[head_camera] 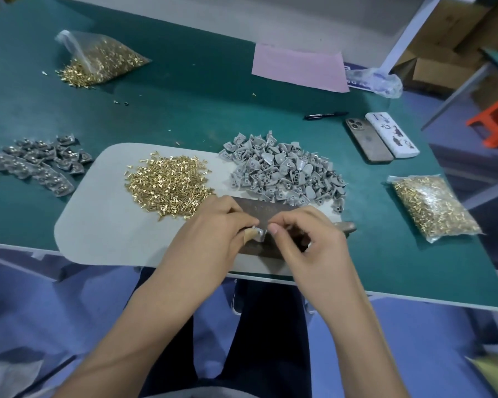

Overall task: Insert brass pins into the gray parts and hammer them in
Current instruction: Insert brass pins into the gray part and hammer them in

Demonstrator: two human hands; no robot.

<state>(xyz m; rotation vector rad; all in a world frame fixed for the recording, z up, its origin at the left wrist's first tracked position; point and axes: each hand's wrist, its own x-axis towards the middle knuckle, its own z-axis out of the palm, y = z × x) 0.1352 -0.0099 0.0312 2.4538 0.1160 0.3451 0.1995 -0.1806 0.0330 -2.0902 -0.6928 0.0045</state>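
Observation:
My left hand (pixel 222 225) pinches a small gray part (pixel 258 234) over a dark metal block (pixel 266 214) at the front of the gray mat (pixel 104 225). My right hand (pixel 302 234) has its fingers curled and its fingertips at the same part; whether a pin sits between them is hidden. A pile of loose brass pins (pixel 167 185) lies on the mat to the left. A heap of gray parts (pixel 282 170) lies to the right of the pins. A hammer handle end (pixel 347 226) pokes out behind my right hand.
Gray parts with pins (pixel 38 162) lie in rows at the left. Bags of brass pins sit at the back left (pixel 98 61) and the right (pixel 434 208). Two phones (pixel 380 139), a pen (pixel 325 115) and a pink sheet (pixel 298 67) lie beyond.

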